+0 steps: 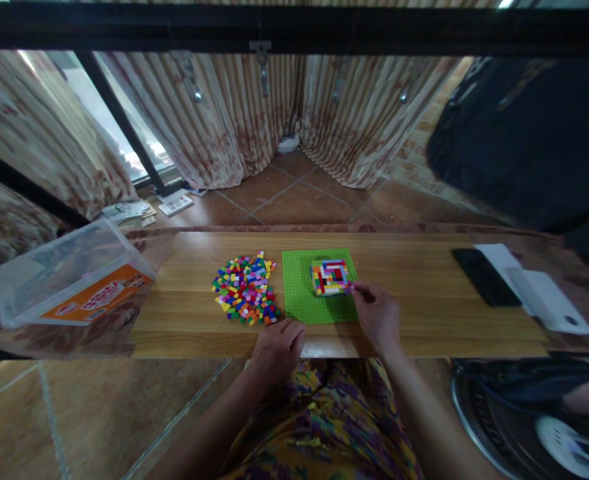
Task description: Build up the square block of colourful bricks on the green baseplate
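Observation:
On the green baseplate [297,293] stands a low, hollow, walled build of multicoloured toy bricks [330,277]. My right hand [378,317] reaches to its right front corner, thumb and forefinger pinched on what looks like a small pinkish brick [353,286]. Whether that brick is attached to the build is too small to tell. Left of the baseplate lies a heap of loose toy bricks [244,290] in many colours. My left hand [277,348] rests at the table's front edge, just below the heap, its fingers curled closed. What they hold, if anything, is hidden.
The narrow wooden table [419,267] carries a black phone-like slab [487,277] and a white flat object [557,300] at the right end. A clear plastic box [82,273] with an orange label lies at the left end. A dark bar [294,30] crosses above.

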`<state>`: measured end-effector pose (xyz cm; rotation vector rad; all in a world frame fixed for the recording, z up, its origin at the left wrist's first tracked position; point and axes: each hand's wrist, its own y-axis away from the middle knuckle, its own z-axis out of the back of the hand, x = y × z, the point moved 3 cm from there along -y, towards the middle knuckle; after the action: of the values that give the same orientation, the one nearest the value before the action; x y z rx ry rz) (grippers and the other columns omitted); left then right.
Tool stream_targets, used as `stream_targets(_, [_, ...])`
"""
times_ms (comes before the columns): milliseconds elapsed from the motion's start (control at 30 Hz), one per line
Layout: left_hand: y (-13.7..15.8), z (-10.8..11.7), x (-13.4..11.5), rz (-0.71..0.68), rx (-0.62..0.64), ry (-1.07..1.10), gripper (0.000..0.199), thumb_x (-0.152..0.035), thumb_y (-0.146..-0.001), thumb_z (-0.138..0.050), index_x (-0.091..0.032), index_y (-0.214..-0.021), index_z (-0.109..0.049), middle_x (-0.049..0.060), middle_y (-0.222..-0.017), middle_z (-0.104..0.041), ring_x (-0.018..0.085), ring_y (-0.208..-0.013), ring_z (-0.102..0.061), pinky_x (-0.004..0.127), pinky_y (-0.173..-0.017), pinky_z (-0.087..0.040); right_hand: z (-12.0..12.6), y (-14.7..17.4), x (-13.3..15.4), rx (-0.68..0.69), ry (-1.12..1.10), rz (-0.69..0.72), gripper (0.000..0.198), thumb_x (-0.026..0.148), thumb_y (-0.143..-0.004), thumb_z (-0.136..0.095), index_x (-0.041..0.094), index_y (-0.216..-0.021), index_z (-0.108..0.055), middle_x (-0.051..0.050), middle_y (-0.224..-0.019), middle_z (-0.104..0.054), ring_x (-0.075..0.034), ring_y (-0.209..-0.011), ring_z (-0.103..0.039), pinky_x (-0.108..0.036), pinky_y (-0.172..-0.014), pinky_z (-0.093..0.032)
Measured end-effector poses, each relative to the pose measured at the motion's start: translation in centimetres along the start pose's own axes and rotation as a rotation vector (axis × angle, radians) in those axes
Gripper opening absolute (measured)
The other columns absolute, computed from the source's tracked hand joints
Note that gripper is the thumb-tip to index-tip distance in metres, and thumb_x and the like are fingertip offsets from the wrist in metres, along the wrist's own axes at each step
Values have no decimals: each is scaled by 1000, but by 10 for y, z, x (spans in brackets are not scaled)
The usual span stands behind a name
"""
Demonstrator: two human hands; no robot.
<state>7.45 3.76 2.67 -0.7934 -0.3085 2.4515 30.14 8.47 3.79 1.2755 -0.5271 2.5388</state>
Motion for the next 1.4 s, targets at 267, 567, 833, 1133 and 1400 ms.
stream_targets(267, [1, -1, 2, 14, 18, 42, 18, -16, -96, -45, -18, -89, -61, 3, -78, -65, 15, -72, -62, 26, -66, -44, -1, -2, 0, 4, -59, -13, 31, 45, -81, -62, 18, -89, -76, -11, -89, -78, -25, -82, -71, -35, -75, -54])
stream_targets(567, [1, -1, 1, 25, 5, 39, 19, -17, -96, -44, -19, -89, -61, 3, -77, -65, 16, -71, -62, 26, -64, -44, -2, -2, -3, 24, -59, -35, 32, 48, -81, -63, 19, -85, -74, -10, -88, -78, -25, -81, -71, -36, -75, -53])
stream_targets(833, [1, -2, 2, 14, -2, 40, 20, -17, -97, -43, -19, -90, -62, 3, -76, -64, 15, -69, -62, 27, -64, -44, -5, -5, -6, 52, -97, -33, 34, 50, -81, -62, 19, -85, -74, -10, -88, -77, -25, -80, -70, -37, -76, -52])
stream_targets(1133, [2, -3, 2, 9, -26, 33, 20, -17, -96, -44, -19, -90, -62, 4, -76, -65, 15, -70, -63, 25, -64, -46, 1, -7, -1, 45, -25, 72, 32, 45, -85, -58, 18, -87, -75, -11, -89, -76, -24, -82, -69, -37, -76, -52])
stream_targets(1400, [1, -3, 2, -9, -52, 42, 18, -16, -96, -45, -18, -90, -62, 3, -76, -65, 15, -68, -62, 26, -62, -45, -7, -10, -6, -5, -214, -110, 32, 49, -72, -71, 18, -79, -75, -9, -82, -76, -23, -76, -68, -37, -74, -52])
